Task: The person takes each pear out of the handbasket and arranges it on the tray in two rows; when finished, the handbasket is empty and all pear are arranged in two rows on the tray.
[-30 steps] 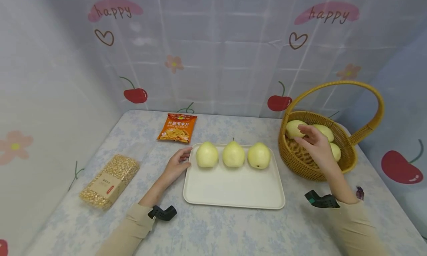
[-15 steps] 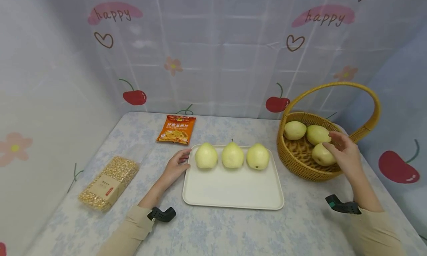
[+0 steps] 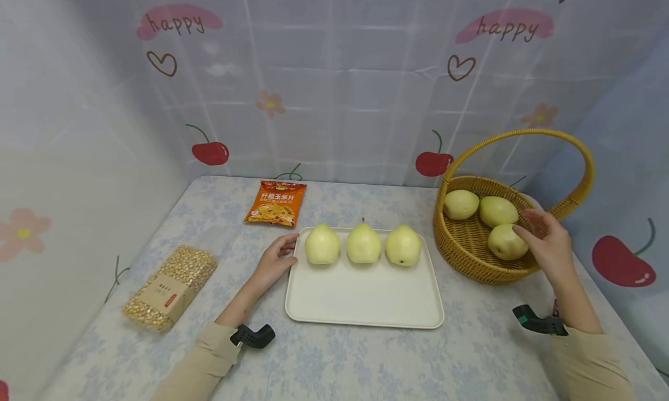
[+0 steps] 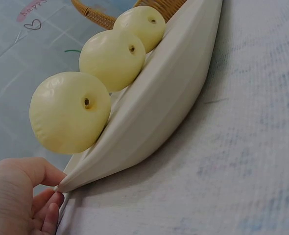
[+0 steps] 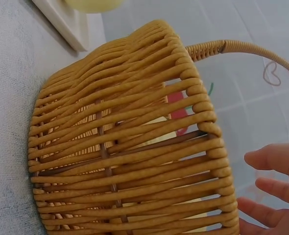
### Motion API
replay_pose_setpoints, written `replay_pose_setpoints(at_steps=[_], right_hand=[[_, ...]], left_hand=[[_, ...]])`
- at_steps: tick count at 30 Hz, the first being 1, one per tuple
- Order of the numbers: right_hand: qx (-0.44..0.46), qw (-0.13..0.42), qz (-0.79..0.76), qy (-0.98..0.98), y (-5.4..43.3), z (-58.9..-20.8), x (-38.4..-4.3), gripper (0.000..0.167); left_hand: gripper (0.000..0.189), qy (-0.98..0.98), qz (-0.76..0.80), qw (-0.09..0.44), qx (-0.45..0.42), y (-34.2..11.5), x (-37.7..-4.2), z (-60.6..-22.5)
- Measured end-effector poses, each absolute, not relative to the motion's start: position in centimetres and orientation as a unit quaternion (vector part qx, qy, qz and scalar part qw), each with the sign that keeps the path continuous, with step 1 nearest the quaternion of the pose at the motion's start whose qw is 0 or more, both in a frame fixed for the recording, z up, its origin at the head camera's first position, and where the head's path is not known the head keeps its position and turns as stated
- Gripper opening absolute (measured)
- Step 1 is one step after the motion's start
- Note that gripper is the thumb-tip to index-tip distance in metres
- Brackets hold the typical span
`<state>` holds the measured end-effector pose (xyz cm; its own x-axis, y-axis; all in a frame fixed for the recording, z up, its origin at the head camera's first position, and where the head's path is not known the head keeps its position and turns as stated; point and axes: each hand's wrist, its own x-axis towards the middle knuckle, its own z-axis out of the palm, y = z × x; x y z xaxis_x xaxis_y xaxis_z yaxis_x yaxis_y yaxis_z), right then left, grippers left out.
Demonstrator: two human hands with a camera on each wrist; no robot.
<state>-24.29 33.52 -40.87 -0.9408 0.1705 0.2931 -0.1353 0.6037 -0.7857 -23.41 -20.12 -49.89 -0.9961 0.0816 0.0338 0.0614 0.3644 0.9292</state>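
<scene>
My left hand [image 3: 274, 264] pinches the left rim of a white rectangular tray [image 3: 366, 299] between thumb and fingers, as the left wrist view shows. Three pale yellow-green pears stand in a row along the tray's far side: a left pear [image 3: 322, 245], a middle pear [image 3: 363, 244] and a right pear [image 3: 403, 246]. To the right, my right hand [image 3: 553, 247] hovers at the rim of a wicker basket [image 3: 460, 257], fingers apart and holding nothing. Inside the basket lie three pears, the closest pear [image 3: 506, 242] being just left of my right thumb.
An orange snack bag [image 3: 276, 203] lies behind the tray. At the left is a clear pack of corn kernels [image 3: 171, 287] with a paper label. The basket's tall handle [image 3: 522, 132] arches over it. A printed curtain [image 3: 334, 99] hangs behind the table.
My right hand has moved right and slightly down, from above the basket's middle to its right rim, uncovering the pears inside. My left hand stays at the tray.
</scene>
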Motion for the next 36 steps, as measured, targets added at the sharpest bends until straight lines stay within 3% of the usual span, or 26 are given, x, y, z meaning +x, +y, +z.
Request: replay_pose_setpoints(at_steps=[12,22,29,36], right_hand=[[-0.031,0.14,0.388,-0.91,34.0,-42.1,-24.4,0.062],[-0.006,0.128,0.38,-0.916,33.9,-42.1,-25.0,0.064],[0.02,0.127,0.354,-0.926,34.0,-41.9,-25.1,0.068],[0.024,0.108,0.357,-0.928,34.0,-41.8,-25.1,0.074]], left_hand=[[0.054,0.827,0.557,0.028,0.07,-19.6,-22.6,-47.3],[0.054,0.828,0.558,0.015,0.046,-20.3,-23.4,-50.4],[0.054,0.819,0.573,0.026,0.026,-19.9,-22.4,-49.8],[0.054,0.831,0.555,-0.003,0.044,-20.1,-23.2,-50.3]])
